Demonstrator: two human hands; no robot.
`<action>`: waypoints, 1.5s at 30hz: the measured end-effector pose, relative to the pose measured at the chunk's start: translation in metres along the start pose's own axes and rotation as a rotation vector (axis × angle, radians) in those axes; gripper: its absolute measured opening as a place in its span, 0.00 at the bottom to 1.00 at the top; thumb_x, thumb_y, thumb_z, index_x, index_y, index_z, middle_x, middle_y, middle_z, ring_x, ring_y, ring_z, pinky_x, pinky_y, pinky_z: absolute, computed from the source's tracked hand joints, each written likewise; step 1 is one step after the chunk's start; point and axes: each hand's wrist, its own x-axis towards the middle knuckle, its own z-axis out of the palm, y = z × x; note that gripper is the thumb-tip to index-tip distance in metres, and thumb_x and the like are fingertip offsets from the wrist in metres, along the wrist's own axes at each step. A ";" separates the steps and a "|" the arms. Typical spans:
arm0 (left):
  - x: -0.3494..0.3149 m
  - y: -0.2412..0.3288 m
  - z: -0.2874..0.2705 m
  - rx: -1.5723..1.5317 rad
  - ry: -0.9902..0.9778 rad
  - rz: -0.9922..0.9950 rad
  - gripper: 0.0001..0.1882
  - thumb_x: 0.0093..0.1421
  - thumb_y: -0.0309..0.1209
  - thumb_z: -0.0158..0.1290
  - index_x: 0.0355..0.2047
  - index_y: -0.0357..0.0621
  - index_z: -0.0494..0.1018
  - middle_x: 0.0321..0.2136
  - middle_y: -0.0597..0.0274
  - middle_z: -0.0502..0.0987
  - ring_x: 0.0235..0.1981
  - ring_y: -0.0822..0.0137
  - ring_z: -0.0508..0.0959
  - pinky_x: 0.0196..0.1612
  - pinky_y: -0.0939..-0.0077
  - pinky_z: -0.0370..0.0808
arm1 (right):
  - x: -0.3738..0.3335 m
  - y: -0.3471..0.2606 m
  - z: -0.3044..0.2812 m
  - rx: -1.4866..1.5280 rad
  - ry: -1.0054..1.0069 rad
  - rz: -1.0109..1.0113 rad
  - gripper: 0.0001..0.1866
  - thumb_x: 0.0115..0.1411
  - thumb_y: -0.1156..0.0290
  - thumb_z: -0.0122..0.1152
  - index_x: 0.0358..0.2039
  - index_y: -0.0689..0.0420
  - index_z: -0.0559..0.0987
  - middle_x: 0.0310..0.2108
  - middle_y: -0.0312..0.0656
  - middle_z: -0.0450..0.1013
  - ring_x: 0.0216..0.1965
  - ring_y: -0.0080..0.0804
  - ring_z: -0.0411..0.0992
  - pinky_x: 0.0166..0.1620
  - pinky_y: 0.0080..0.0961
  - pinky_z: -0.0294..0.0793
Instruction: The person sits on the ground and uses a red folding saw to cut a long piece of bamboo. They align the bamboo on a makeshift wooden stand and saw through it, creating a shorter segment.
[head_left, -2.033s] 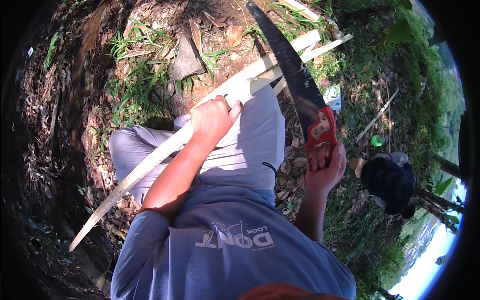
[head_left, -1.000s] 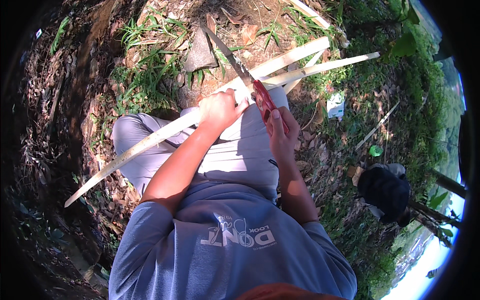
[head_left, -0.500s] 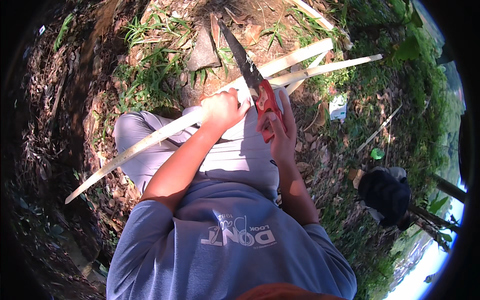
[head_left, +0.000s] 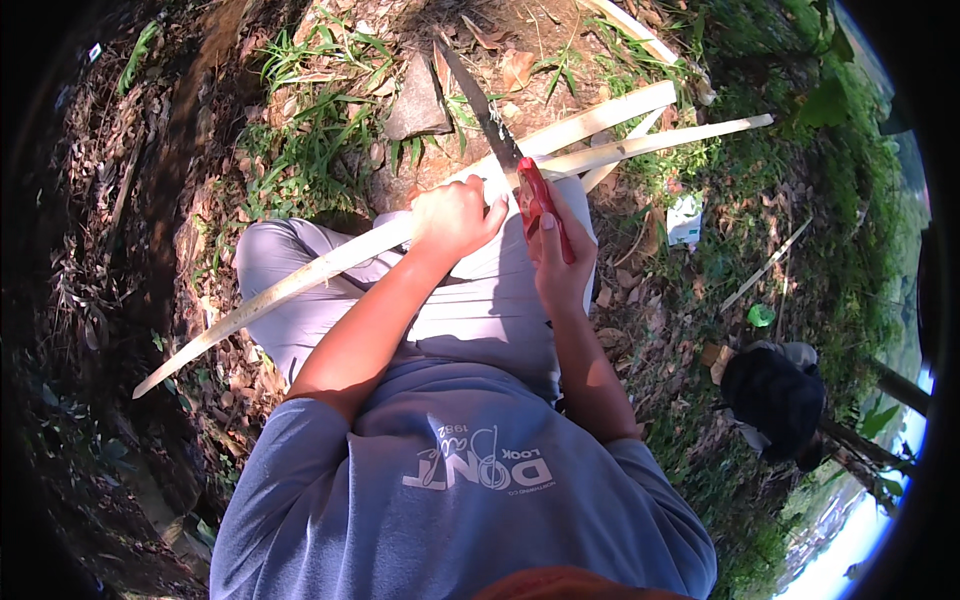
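Observation:
A long pale wooden strip (head_left: 290, 285) lies slantwise across my lap, its near end out to the left. My left hand (head_left: 455, 218) is closed round it near the middle, thumb pointing toward the saw. In my right hand (head_left: 562, 265) is a hand saw (head_left: 531, 190) with a red handle and a dark, tapering blade. The blade points up and to the left, crossing over the strip just beyond my left hand. Whether its teeth touch the wood I cannot tell. A second pale strip (head_left: 660, 142) runs off to the right from beside the saw.
A flat grey stone (head_left: 417, 103) lies on the soil ahead, beside grass (head_left: 315, 140). Another pale strip (head_left: 630, 28) is at the top right. To the right are a white packet (head_left: 684, 220), a green crumpled item (head_left: 760, 315) and a dark bundle (head_left: 772, 395).
The saw's handle has rolled in my right hand, showing its narrow edge more, and has moved slightly. My left hand keeps its hold on the strip. The whole view has shifted a little.

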 end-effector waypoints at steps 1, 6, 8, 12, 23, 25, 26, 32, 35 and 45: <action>0.000 0.000 0.000 0.000 0.007 -0.001 0.29 0.69 0.56 0.51 0.34 0.39 0.79 0.24 0.43 0.84 0.31 0.42 0.87 0.38 0.46 0.84 | 0.000 -0.001 0.000 -0.008 -0.003 -0.010 0.22 0.78 0.72 0.56 0.69 0.62 0.76 0.42 0.36 0.82 0.32 0.12 0.71 0.33 0.13 0.70; 0.002 0.000 0.001 0.031 -0.002 -0.014 0.29 0.69 0.56 0.51 0.35 0.38 0.79 0.25 0.43 0.84 0.31 0.42 0.87 0.39 0.46 0.83 | -0.003 -0.003 0.001 -0.017 -0.010 -0.015 0.22 0.78 0.72 0.56 0.69 0.64 0.76 0.41 0.36 0.82 0.31 0.13 0.71 0.33 0.13 0.70; 0.002 0.001 0.000 0.023 -0.008 -0.013 0.29 0.69 0.56 0.50 0.34 0.38 0.79 0.25 0.42 0.84 0.32 0.42 0.87 0.40 0.47 0.83 | -0.004 0.001 -0.002 -0.045 -0.014 -0.019 0.23 0.78 0.71 0.57 0.69 0.64 0.76 0.41 0.36 0.82 0.30 0.12 0.71 0.33 0.13 0.70; 0.003 0.002 -0.002 0.021 -0.026 -0.011 0.29 0.69 0.56 0.50 0.35 0.38 0.79 0.26 0.42 0.85 0.33 0.42 0.88 0.41 0.47 0.83 | -0.008 -0.002 -0.001 -0.067 0.001 -0.021 0.23 0.77 0.71 0.58 0.69 0.63 0.76 0.40 0.35 0.82 0.29 0.12 0.69 0.32 0.13 0.69; 0.006 -0.002 -0.009 0.119 -0.140 0.051 0.17 0.65 0.39 0.57 0.43 0.35 0.79 0.32 0.44 0.87 0.36 0.46 0.90 0.42 0.50 0.85 | -0.012 -0.008 -0.004 -0.258 -0.003 -0.029 0.21 0.77 0.71 0.57 0.67 0.64 0.78 0.45 0.42 0.85 0.42 0.17 0.77 0.47 0.20 0.77; 0.008 -0.004 -0.001 0.137 -0.119 0.051 0.13 0.63 0.32 0.56 0.43 0.36 0.80 0.32 0.43 0.87 0.36 0.47 0.90 0.42 0.52 0.86 | -0.013 -0.013 -0.004 -0.280 -0.004 0.014 0.21 0.77 0.71 0.58 0.67 0.64 0.78 0.43 0.41 0.85 0.40 0.16 0.76 0.45 0.18 0.77; 0.010 -0.004 0.001 0.139 -0.119 0.042 0.11 0.63 0.29 0.56 0.43 0.36 0.80 0.32 0.43 0.87 0.36 0.47 0.90 0.42 0.52 0.86 | -0.013 -0.017 -0.006 -0.280 -0.010 0.053 0.21 0.77 0.71 0.58 0.67 0.64 0.78 0.42 0.40 0.85 0.39 0.16 0.76 0.44 0.18 0.77; 0.008 -0.003 0.005 0.109 -0.102 0.039 0.09 0.60 0.27 0.57 0.40 0.37 0.81 0.31 0.42 0.87 0.36 0.45 0.90 0.43 0.51 0.86 | -0.014 -0.020 -0.003 -0.290 0.014 0.066 0.21 0.77 0.72 0.58 0.66 0.65 0.78 0.38 0.38 0.84 0.37 0.15 0.75 0.42 0.17 0.76; 0.010 -0.006 0.007 0.092 -0.116 0.035 0.10 0.59 0.27 0.58 0.40 0.38 0.81 0.31 0.43 0.87 0.36 0.44 0.89 0.44 0.50 0.86 | -0.011 -0.031 0.002 -0.286 0.012 0.064 0.21 0.77 0.73 0.58 0.66 0.65 0.78 0.38 0.38 0.84 0.37 0.15 0.75 0.42 0.17 0.76; 0.021 -0.011 0.000 0.064 -0.186 -0.031 0.11 0.61 0.30 0.58 0.40 0.38 0.85 0.37 0.41 0.88 0.40 0.43 0.89 0.48 0.50 0.86 | -0.064 -0.048 -0.039 -0.324 0.036 0.199 0.21 0.76 0.74 0.57 0.66 0.68 0.78 0.46 0.46 0.85 0.44 0.25 0.81 0.50 0.24 0.80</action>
